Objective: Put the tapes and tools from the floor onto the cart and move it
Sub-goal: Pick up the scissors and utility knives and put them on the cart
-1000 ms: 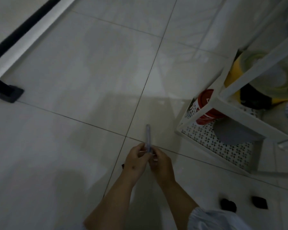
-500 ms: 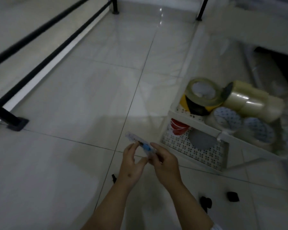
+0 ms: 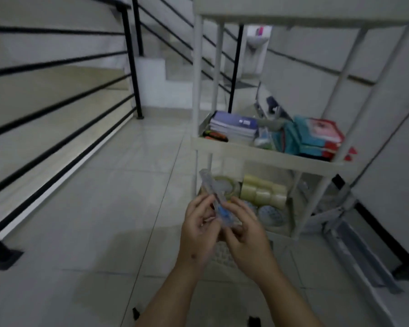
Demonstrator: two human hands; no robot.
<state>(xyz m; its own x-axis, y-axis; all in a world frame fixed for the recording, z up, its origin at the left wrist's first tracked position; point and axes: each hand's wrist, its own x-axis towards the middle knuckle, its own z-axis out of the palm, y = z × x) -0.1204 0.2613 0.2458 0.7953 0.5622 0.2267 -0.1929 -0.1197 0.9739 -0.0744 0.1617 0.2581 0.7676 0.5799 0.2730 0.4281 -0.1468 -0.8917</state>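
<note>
Head view: both hands meet in front of the white cart [image 3: 265, 155]. The left hand [image 3: 200, 223] and right hand [image 3: 243, 234] pinch a clear, slim tool with a blue part [image 3: 216, 201] between their fingertips; it rises up and leftward from between them. Just beyond the right hand, tape rolls [image 3: 262, 192] sit on the cart's lower shelf. Books [image 3: 234, 125] lie on the shelf above the hands.

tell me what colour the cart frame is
White. The cart shows only in the head view, its posts and shelf rims all white.
</note>
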